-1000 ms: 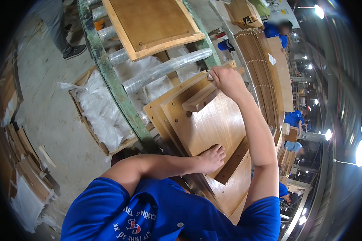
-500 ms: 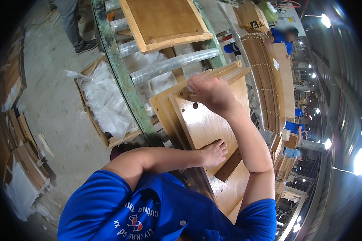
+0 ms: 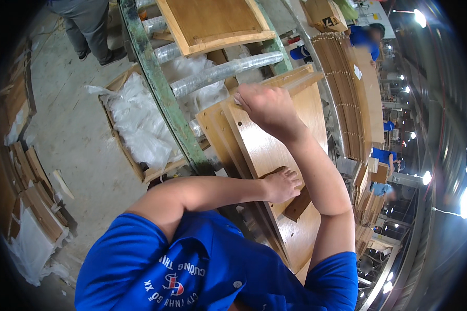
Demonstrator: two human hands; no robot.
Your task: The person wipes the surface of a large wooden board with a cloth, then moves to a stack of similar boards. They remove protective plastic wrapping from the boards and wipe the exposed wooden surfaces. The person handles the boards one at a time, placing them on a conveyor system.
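A pale wooden panel (image 3: 306, 137) with dark holes along its far end lies slanted in front of me, on top of other wooden boards (image 3: 219, 137). My left hand (image 3: 283, 185) rests flat on its left side, fingers apart, beside a short dark brown wood block (image 3: 298, 206) lying on the panel. Over the panel's far end, my right hand (image 3: 267, 106) is closed. A small whitish bit shows at its fingertips, too small to name. My right forearm hides part of the panel.
Beyond is a green-framed roller conveyor (image 3: 174, 122) carrying a framed wooden panel (image 3: 218, 23). A box of white plastic film (image 3: 140, 124) sits below it. Stacked brown boards (image 3: 342, 88) stand at right. A person in grey trousers (image 3: 91, 26) stands far left; other people are at right.
My right hand has shifted slightly left and nearer the panel's far corner, still closed. My left hand has slid a little farther along the panel. The person in grey trousers has come farther into view.
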